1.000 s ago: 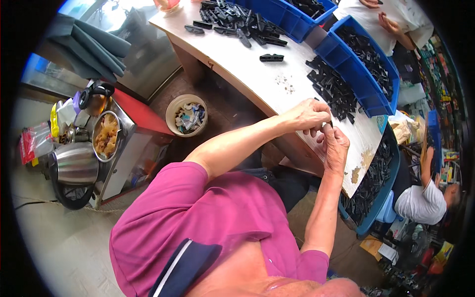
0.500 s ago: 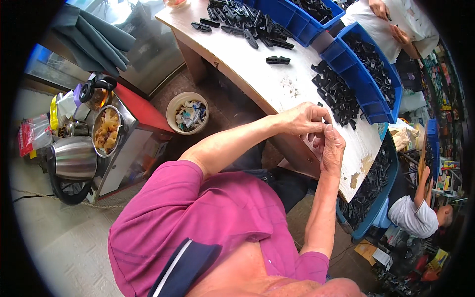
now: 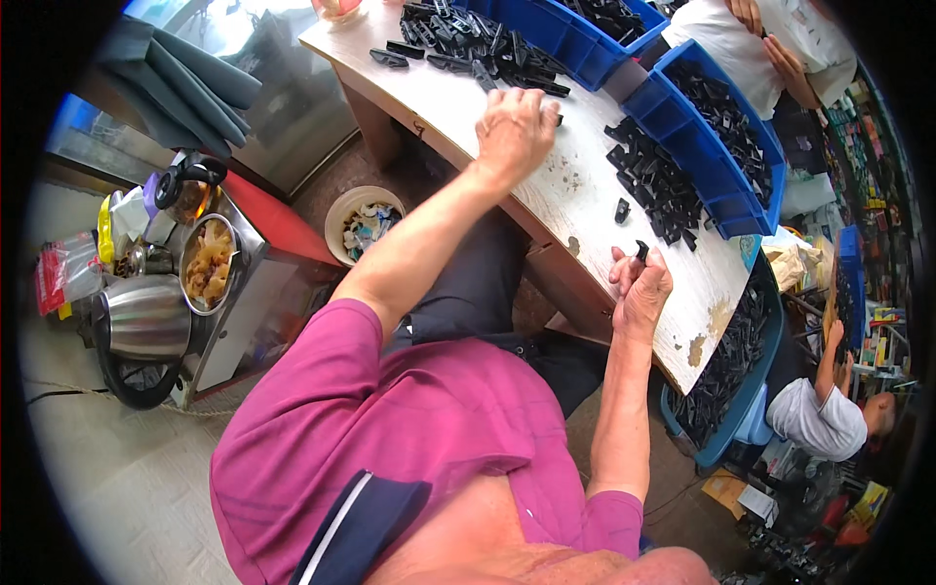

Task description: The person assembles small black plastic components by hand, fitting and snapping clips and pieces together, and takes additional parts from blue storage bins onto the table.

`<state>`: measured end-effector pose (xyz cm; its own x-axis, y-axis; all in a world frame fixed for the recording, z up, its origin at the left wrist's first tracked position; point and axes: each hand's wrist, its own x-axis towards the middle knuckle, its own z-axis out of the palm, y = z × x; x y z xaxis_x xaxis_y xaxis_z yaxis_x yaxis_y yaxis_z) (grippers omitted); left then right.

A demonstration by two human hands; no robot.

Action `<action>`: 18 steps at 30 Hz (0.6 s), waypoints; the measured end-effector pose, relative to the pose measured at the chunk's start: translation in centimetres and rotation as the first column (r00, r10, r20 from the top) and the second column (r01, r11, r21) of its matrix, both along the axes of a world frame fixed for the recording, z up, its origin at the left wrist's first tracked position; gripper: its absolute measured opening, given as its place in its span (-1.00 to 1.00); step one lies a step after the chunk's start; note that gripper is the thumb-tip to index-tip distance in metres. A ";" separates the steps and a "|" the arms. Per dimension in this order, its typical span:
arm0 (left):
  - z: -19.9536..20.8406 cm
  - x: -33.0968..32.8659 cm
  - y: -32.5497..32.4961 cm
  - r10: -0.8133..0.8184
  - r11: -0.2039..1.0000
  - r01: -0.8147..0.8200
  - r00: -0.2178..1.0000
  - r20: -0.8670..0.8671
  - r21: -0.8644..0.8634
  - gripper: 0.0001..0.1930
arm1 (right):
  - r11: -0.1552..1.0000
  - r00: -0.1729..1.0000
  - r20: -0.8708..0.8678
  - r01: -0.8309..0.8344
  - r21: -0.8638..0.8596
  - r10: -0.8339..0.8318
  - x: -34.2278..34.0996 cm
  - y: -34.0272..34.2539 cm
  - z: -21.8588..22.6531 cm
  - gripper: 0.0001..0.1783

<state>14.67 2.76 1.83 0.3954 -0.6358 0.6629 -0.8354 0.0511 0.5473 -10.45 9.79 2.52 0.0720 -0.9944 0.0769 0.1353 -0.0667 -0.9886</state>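
My left hand [image 3: 515, 138] reaches over the white tabletop with fingers curled down on a long black plastic part [image 3: 560, 120]; only one end shows past the fingers. Near the table's front edge, my right hand [image 3: 640, 294] pinches a small black plastic piece [image 3: 642, 251] that sticks up between thumb and fingers. A loose small black piece [image 3: 622, 211] lies just beyond that hand. Past it spreads a pile of small black pieces [image 3: 655, 175]. Longer black parts [image 3: 478, 44] are heaped at the table's far left.
Blue bins [image 3: 717, 146] of black parts line the table's far side. A teal tub [image 3: 717, 390] of parts stands at right. Left are a waste bucket [image 3: 336, 216], a kettle [image 3: 146, 314] and a bowl of food [image 3: 208, 261]. Another person's hands [image 3: 775, 49] work across the table.
My hands were together near the table's front edge and are now apart. My left hand has moved up and left onto the lone long part; my right hand has dropped slightly, with a small piece showing.
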 end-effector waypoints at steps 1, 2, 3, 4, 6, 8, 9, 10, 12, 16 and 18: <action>-1.0 1.0 -1.0 0.004 1.000 -0.004 1.000 0.003 -0.002 -0.69 | 1.000 0.999 0.021 0.029 0.010 -0.029 0.1 -0.1 0.0 -0.49; -1.7 1.8 -1.7 -0.016 0.987 0.000 0.996 0.092 0.162 -0.72 | 0.998 0.997 0.040 0.059 0.022 -0.060 0.1 -0.1 0.0 -0.50; -2.5 2.2 -2.1 -0.048 0.947 -0.011 0.983 0.175 0.322 -0.75 | 0.998 0.998 0.042 0.054 0.022 -0.055 0.2 -0.2 0.0 -0.50; -1.9 1.4 -1.7 -0.021 0.954 -0.015 0.993 0.117 0.299 -0.80 | 0.998 0.997 0.053 0.062 0.014 -0.063 0.0 -0.2 -0.2 -0.51; -1.4 0.7 -1.3 -0.023 0.962 -0.008 0.994 0.110 0.272 -0.83 | 0.997 0.995 0.062 0.078 0.010 -0.078 -0.3 -0.2 -0.5 -0.53; -1.3 0.3 -0.4 -0.017 0.969 -0.009 0.995 0.102 0.245 -0.85 | 0.996 0.993 0.082 0.088 0.028 -0.090 0.1 -0.3 -0.1 -0.53; -1.4 0.1 0.2 -0.051 0.975 0.014 0.985 0.166 0.220 -0.86 | 0.995 0.992 0.081 0.093 0.031 -0.095 0.0 -0.3 -0.2 -0.53; -1.4 0.2 0.6 -0.083 0.980 0.038 0.970 0.230 0.195 -0.85 | 0.995 0.992 0.087 0.091 0.028 -0.093 0.0 -0.4 -0.2 -0.53; -1.6 0.2 1.0 -0.156 0.969 0.118 0.973 0.167 0.219 -0.83 | 0.995 0.991 0.093 0.095 0.027 -0.097 0.0 -0.4 -0.2 -0.54; -0.6 -1.0 2.7 -0.396 0.855 0.482 0.846 -0.358 0.191 -0.76 | 0.992 0.987 0.104 0.121 0.038 -0.124 0.2 -0.6 -0.4 -0.55; -0.1 -2.9 4.1 -0.450 0.810 0.566 0.768 -0.455 0.155 -0.76 | 0.990 0.982 0.131 0.135 0.043 -0.139 -0.2 -0.7 -0.6 -0.56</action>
<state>11.80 6.89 1.77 0.1420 -0.9424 0.3029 -0.4491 0.2114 0.8681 -10.62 9.10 1.94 -0.0736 -0.9964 0.0430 0.2584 -0.0607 -0.9641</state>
